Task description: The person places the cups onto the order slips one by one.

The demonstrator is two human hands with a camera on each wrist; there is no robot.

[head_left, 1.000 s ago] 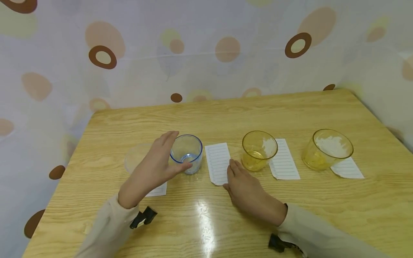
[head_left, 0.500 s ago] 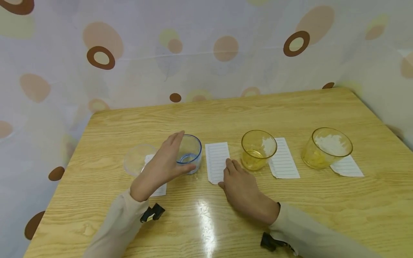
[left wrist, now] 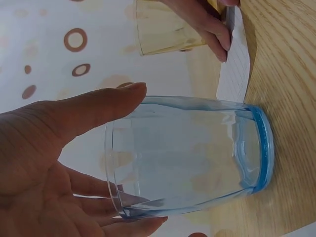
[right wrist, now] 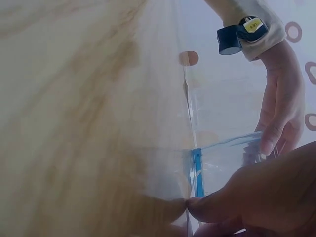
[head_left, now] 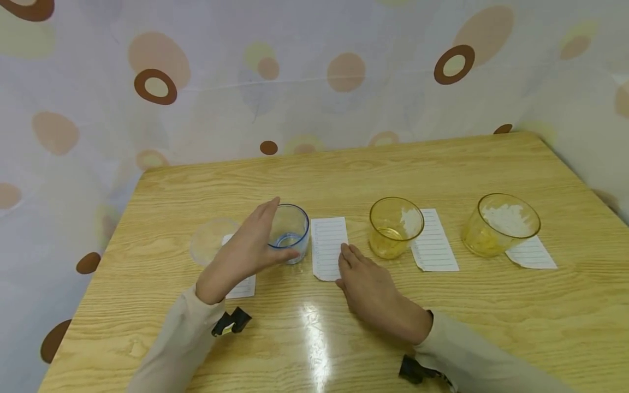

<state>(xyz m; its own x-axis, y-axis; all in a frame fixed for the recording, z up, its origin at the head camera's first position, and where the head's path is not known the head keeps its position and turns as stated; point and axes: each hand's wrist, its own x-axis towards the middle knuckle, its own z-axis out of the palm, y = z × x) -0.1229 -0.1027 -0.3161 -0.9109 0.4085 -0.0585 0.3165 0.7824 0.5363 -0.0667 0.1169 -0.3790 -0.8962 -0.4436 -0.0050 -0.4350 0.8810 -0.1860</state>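
A clear glass cup (head_left: 290, 229) with a blue rim stands upright on the table, its blue-tinted base visible in the left wrist view. My left hand (head_left: 245, 248) holds it from the left, thumb (left wrist: 106, 106) on the near side and fingers round the far side. To the cup's right lies a lined paper slip (head_left: 326, 248). My right hand (head_left: 368, 292) rests its straight fingertips on that slip's right edge. In the left wrist view the slip (left wrist: 234, 74) looks slightly curved beneath those fingers. The right thumb (right wrist: 212, 207) is low, against the tabletop.
Two amber glass cups (head_left: 388, 240) (head_left: 479, 234) stand at the right, white patches showing through them. Lined slips (head_left: 434, 243) (head_left: 533, 254) lie beside these cups. A clear round piece (head_left: 203, 240) and another slip (head_left: 243, 287) lie left of and under the left forearm.
My left hand has moved right and closed in around the blue-rimmed cup. The middle slip has turned slightly, its lower end shifting left, with my right hand at its edge.
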